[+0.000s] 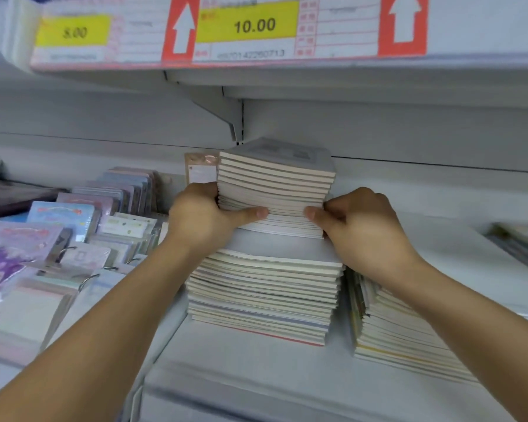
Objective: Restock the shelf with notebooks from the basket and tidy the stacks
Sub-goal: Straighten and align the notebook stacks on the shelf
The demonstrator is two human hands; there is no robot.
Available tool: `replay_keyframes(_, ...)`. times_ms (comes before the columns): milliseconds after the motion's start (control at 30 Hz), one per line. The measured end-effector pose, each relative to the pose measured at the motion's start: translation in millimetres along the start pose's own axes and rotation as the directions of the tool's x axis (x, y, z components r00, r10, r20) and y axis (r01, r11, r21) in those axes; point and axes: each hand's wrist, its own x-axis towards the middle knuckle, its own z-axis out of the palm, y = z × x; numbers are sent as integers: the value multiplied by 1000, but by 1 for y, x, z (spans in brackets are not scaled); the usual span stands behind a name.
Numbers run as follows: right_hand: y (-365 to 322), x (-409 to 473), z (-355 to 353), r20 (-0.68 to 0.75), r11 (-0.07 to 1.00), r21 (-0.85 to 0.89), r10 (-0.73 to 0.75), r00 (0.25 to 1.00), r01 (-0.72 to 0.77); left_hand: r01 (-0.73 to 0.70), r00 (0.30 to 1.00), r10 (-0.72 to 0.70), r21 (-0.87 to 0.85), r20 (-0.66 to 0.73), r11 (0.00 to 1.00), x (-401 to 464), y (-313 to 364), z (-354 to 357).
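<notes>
A thick bundle of cream-edged notebooks (275,184) is held between both hands above a lower stack of notebooks (262,293) on the white shelf (241,370). My left hand (205,214) grips the bundle's left side, thumb across its front edge. On the right side, my right hand (360,226) grips it the same way. The bundle sits slightly back from the lower stack's front edge. The basket is not in view.
A second, lower stack of notebooks (390,327) lies to the right under my right forearm. Packaged ring-bound card notebooks (73,239) fill the shelf on the left. The upper shelf edge carries price labels (247,25). A metal bracket (226,114) hangs behind the stack.
</notes>
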Motion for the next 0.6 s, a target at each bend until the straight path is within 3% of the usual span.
replay_keyframes(200,-2,-6,0,26,998,56,4,1000,-5,2,998,3,-76,64,997,-1,2,-1)
replay_keyframes(300,-7,-14,7,101,956,288,33,994,-61,-5,998,14,-161,55,987,0,7,3)
replay_keyframes(367,-7,-13,14,30,941,331,60,998,-66,-35,999,37,-153,13,988,2,6,5)
replay_keyframes(500,-4,-7,13,-138,966,251,100,985,-62,-57,998,56,26,4,998,2,10,7)
replay_keyframes(600,-2,-2,5,-10,1000,-15,25,1000,-25,-13,999,13,-5,40,1000,3,13,3)
